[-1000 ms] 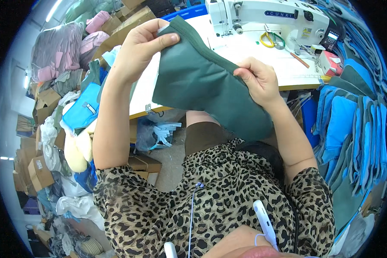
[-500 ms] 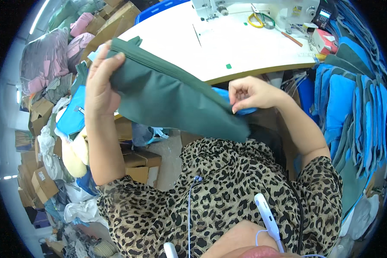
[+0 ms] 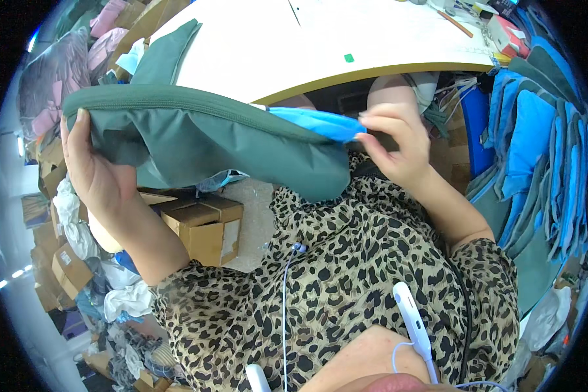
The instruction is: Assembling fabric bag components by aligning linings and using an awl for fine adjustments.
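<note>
The person's left hand (image 3: pixel 103 175) is gripping the left end of a long dark green smooth-fabric piece (image 3: pixel 242 145) with a ribbed seam, its thumb pressing on the near face and its other fingers mostly hiding behind the cloth. The right hand (image 3: pixel 400 140) is pinching the tip of a narrow bright blue fabric strip (image 3: pixel 317 122) between thumb and forefinger, its other fingers curling loosely. The blue strip is showing behind the upper edge of the green piece, near its right end; how the two are joining is hard to tell. The green piece is hanging between the hands in front of the person's chest, its seamed edge arching on top and its lower right corner drooping near a leopard-print blouse (image 3: pixel 366 281). Beyond it, a white tabletop with a yellowish edge (image 3: pixel 261 55) is bearing a small bright green square scrap (image 3: pixel 349 58) and a thin reddish-brown stick (image 3: pixel 456 23). Layered blue and dark green fabric pieces (image 3: pixel 529 134) are hanging at the right, and a brown cardboard box (image 3: pixel 206 228) is standing below, beside the left forearm
</note>
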`<state>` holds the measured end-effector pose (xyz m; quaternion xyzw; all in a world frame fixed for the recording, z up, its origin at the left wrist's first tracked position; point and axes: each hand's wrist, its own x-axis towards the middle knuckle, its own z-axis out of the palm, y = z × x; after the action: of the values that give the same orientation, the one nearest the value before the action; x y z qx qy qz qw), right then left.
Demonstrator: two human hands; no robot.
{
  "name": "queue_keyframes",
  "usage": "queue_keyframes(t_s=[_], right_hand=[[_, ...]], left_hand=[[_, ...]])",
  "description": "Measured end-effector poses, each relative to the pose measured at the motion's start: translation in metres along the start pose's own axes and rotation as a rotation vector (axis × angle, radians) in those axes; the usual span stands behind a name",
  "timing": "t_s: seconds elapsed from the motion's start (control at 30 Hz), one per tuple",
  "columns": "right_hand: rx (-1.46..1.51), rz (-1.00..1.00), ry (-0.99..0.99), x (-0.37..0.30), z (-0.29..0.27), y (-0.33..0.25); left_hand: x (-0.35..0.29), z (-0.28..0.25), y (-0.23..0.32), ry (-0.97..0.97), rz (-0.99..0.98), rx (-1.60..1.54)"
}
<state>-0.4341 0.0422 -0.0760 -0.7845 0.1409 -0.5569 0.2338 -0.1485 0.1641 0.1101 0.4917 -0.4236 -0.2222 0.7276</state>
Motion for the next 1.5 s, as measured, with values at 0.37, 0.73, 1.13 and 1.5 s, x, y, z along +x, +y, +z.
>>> queue_keyframes(t_s=[0.37, 0.73, 1.13, 1.5], right_hand=[[0.618, 0.77, -0.276, 0.008, 0.031, 0.037], [0.397, 0.462, -0.48, 0.044, 0.071, 0.048], [0.533, 0.384, -0.513, 0.11, -0.027, 0.047], [0.406, 0.456, -0.649, 0.138, -0.075, 0.053]], left_hand=[[-0.024, -0.011, 0.004, -0.038, -0.006, -0.176], [-0.032, -0.016, 0.007, 0.038, -0.028, -0.119], [-0.02, -0.05, -0.037, 0.221, 0.177, 0.173], [-0.004, -0.04, -0.052, -0.006, -0.303, -0.345]])
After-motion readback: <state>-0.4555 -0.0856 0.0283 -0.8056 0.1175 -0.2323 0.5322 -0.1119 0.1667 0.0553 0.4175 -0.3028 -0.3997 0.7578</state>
